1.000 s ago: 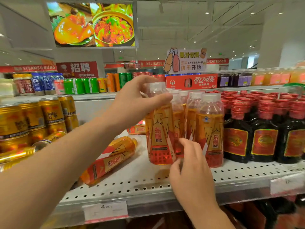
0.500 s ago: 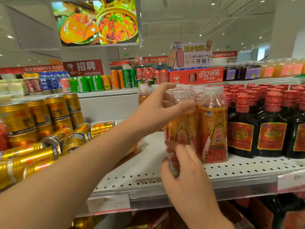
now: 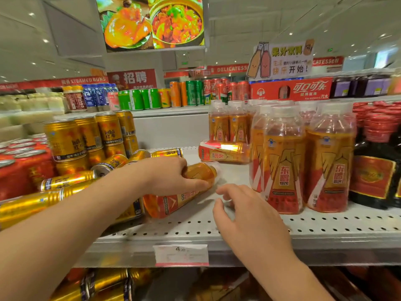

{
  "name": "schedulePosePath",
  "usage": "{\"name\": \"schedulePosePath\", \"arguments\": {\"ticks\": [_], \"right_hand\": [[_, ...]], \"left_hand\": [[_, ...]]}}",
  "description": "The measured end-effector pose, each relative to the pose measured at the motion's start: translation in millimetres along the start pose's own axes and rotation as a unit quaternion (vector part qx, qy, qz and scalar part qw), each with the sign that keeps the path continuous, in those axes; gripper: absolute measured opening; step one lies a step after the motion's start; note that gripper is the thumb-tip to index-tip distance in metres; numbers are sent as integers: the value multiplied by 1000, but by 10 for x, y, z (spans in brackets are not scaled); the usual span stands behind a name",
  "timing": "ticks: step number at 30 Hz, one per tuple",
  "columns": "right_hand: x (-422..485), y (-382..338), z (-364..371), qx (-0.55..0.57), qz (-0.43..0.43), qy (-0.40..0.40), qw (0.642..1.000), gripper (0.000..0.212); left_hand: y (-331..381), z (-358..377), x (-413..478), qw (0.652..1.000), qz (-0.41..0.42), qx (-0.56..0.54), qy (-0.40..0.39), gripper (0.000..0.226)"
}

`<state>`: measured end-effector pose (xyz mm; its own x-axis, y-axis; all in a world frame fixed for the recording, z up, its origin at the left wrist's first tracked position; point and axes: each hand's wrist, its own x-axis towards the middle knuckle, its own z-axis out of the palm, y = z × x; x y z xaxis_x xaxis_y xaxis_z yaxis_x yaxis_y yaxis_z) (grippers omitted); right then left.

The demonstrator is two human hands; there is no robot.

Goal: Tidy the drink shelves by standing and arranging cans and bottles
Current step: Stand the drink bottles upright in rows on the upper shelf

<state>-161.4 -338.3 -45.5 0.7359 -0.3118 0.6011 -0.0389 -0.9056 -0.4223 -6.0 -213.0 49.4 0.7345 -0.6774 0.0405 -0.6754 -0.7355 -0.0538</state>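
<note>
An orange drink bottle (image 3: 171,203) lies on its side on the perforated white shelf (image 3: 238,229), cap pointing back right. My left hand (image 3: 171,177) grips its upper half from above. My right hand (image 3: 245,216) hovers open just right of it, holding nothing, next to the upright orange bottles (image 3: 284,166) standing in rows. A second orange bottle (image 3: 223,151) lies flat farther back. Several gold cans (image 3: 67,181) lie toppled at the left, beside upright stacked gold cans (image 3: 86,135).
Dark bottles with red caps (image 3: 377,170) stand at the far right. Red cans (image 3: 19,168) fill the far left. A price tag (image 3: 181,255) sits on the shelf lip. More gold cans (image 3: 104,285) lie on the shelf below. A higher back shelf holds green and red cans (image 3: 195,94).
Both hands left the upright bottle, which now stands in the front row. My left hand moved down and left onto the lying bottle; my right hand opened and drew back.
</note>
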Motion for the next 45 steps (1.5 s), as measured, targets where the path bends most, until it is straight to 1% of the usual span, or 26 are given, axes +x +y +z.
{"name": "schedulePosePath", "arguments": {"ticks": [1,3,6,9,11,13,16,18,19,21,24,25,27,29,31,34,35,37,39,41,43,45], "right_hand": [[16,2,4,-7,4,-3,1000,26],[24,-6,4,-14,10,6,1000,25],[-22,-55,-6,-32,13,26,999,26],[-151,-68,-31,-34,0,61,998,19],[-265,-26,-63,-42,-7,91,995,14],[-377,55,-89,-48,-8,110,993,12],[-485,159,-100,-52,-29,149,987,5],[-494,201,-96,-56,-46,161,984,7],[-485,216,-102,-55,-50,159,984,7],[-467,233,-122,-53,-50,145,987,12],[-443,262,-182,-53,-50,112,991,16],[-432,268,-210,-52,-48,97,993,17],[-380,280,-279,-60,-44,69,995,18],[-286,303,-339,-61,-37,41,997,18],[-196,339,-367,-46,-32,23,998,18],[-115,395,-368,-21,-41,-11,999,10],[-103,408,-370,-17,-43,-22,999,11],[-95,440,-376,-17,-46,-28,998,15],[-96,453,-372,-22,-51,-21,998,19],[-101,443,-349,-33,-49,-10,998,21],[-107,412,-322,-52,-43,15,998,22],[-115,372,-306,-65,-39,56,996,23]], "left_hand": [[-11,-2,5,999,2,-23,-25,62],[-33,-12,22,999,17,-32,-33,57],[-64,0,65,998,37,-58,6,52],[17,61,131,984,61,-140,90,45],[137,97,231,961,67,-228,141,40],[286,109,353,923,57,-346,156,43],[485,179,481,847,74,-508,134,53],[559,276,519,801,99,-580,112,59],[577,315,531,786,109,-600,103,59],[585,361,555,774,122,-615,85,57],[577,363,565,771,132,-621,46,60],[579,362,549,775,130,-618,31,63],[598,361,504,792,123,-598,14,71],[625,345,466,798,117,-591,9,73],[631,307,421,803,116,-584,-1,64],[514,171,386,849,122,-514,-24,45],[436,105,391,860,121,-496,-19,37],[257,-26,438,872,95,-479,25,28],[118,-131,545,904,49,-416,90,27],[45,-178,723,941,30,-312,123,29],[20,-182,951,970,31,-216,110,35],[33,-155,1197,985,41,-147,77,50]]}}
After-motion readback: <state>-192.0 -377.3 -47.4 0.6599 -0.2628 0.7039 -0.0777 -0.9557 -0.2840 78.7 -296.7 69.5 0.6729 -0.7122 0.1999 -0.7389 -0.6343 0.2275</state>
